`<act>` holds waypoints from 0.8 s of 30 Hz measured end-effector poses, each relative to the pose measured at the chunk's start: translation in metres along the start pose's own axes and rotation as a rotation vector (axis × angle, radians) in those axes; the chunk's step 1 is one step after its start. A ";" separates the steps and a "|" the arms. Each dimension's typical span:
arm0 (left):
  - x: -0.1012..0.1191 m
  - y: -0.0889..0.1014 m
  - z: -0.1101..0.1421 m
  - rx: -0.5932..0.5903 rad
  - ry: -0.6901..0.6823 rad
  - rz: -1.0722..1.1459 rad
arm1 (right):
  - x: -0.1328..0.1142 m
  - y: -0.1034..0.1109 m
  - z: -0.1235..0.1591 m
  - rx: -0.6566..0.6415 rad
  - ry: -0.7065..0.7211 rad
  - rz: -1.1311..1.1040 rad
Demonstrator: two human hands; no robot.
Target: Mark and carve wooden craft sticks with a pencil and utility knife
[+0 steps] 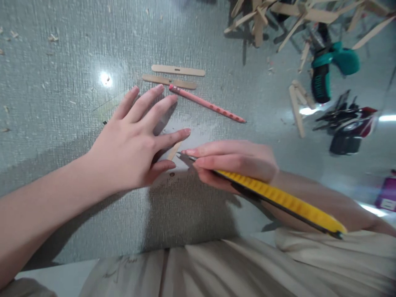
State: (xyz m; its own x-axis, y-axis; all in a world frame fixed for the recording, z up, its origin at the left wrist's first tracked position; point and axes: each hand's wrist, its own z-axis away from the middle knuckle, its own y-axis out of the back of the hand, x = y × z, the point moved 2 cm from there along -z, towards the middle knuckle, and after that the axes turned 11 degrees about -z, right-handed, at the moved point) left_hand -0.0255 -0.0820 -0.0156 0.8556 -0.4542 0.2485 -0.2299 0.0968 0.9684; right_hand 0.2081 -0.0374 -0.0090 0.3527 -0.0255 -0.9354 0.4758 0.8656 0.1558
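Note:
My left hand [136,140] lies flat on the grey mat with its fingers spread, pressing down a wooden craft stick [173,151] that shows only between thumb and index finger. My right hand [235,163] is closed round a yellow utility knife [278,200], whose blade tip [182,155] meets the stick just beside my left index finger. A pink pencil [207,104] lies slantwise right beyond my left fingertips. Two more craft sticks [177,70] [169,81] lie side by side past the pencil.
A loose heap of craft sticks [297,16] fills the far right corner. A teal glue gun [328,68], two glued sticks [297,107] and dark red-handled tools [349,123] sit at the right. Wood shavings dot the mat [62,66]. My beige trousers [216,268] fill the bottom.

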 end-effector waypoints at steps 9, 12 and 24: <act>0.000 -0.002 0.000 0.006 -0.009 -0.012 | -0.008 0.002 -0.001 0.045 0.149 0.120; 0.000 -0.002 0.000 0.018 0.000 0.020 | -0.006 0.003 0.000 0.001 0.178 0.116; 0.001 0.000 -0.001 -0.001 -0.005 -0.013 | -0.007 0.003 -0.010 -0.074 -0.008 -0.051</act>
State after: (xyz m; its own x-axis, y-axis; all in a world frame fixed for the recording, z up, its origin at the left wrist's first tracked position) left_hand -0.0244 -0.0812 -0.0150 0.8560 -0.4601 0.2358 -0.2183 0.0919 0.9716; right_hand 0.1990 -0.0298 -0.0053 0.3360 -0.0747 -0.9389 0.4330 0.8975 0.0836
